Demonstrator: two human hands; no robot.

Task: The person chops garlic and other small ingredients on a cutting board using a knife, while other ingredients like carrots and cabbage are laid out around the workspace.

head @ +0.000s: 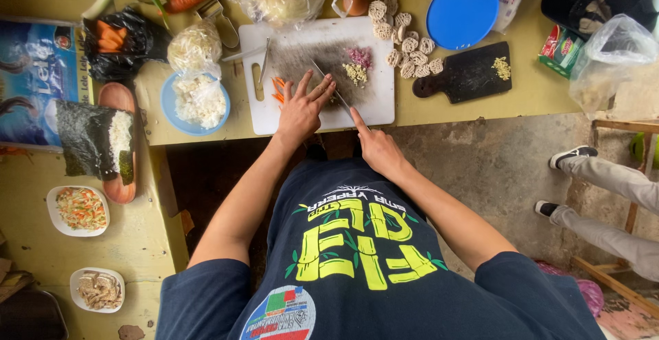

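My left hand (302,108) lies flat with fingers spread on a white cutting board (381,110), next to thin orange carrot strips (277,90). My right hand (376,146) grips the handle of a kitchen knife (331,87), index finger stretched along it; the blade angles across the board's stained middle. Small heaps of minced purple onion (359,55) and pale chopped garlic (355,73) sit near the board's far side. A second knife (263,62) rests on the board's left part.
A small black board (467,77) with chopped bits, a blue lid (462,12), wheel-shaped pasta pieces (405,44), a blue plate of rice (199,99), bagged noodles, carrots, a seaweed roll on a wooden dish (103,141), two white bowls. Another person's legs (611,202) at right.
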